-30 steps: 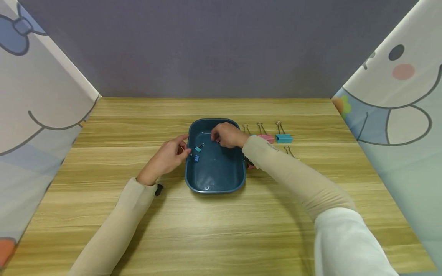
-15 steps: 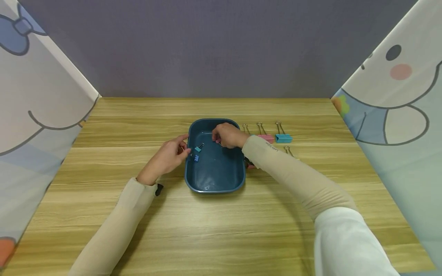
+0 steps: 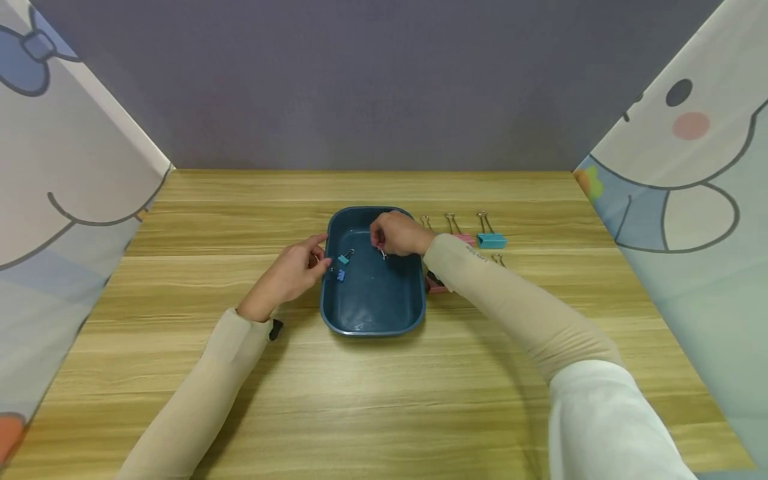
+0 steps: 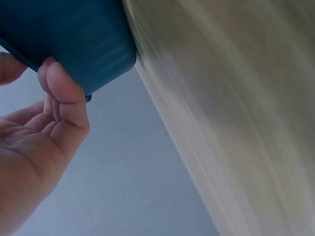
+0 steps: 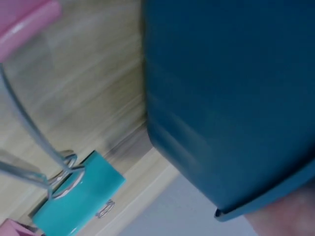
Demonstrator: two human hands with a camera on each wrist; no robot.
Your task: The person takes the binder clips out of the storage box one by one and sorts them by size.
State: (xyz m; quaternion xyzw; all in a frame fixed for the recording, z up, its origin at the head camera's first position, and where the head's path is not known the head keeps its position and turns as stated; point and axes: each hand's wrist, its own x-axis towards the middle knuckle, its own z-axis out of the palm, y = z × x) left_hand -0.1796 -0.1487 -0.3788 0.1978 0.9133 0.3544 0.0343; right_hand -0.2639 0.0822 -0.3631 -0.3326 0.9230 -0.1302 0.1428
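In the head view, a dark blue tray (image 3: 373, 332) stands on the table between both hands. At its left rim, my left hand (image 3: 292, 270) holds the edge with thumb and fingers; the left wrist view shows this hand (image 4: 54, 123) against the outer wall. My right hand (image 3: 396, 233) reaches over the right side and pinches a small pink binder clip (image 3: 383, 252), its silver handles pointing down. Inside the tray, near the left wall, lie a small teal binder clip (image 3: 344, 260) and a small blue one. In the right wrist view the tray wall hides most of the right hand (image 5: 288, 216).
Right of the tray lie several large binder clips, among them a teal clip (image 3: 492, 241) and a pink clip (image 3: 465, 239). Another pink clip (image 3: 437, 287) is partly hidden by the right sleeve. A grey panel (image 3: 372, 87) rises behind the table.
My right hand has shifted slightly to the right, and the pink binder clip in its fingers, hidden at first, now shows with its handles. The left hand keeps its place.
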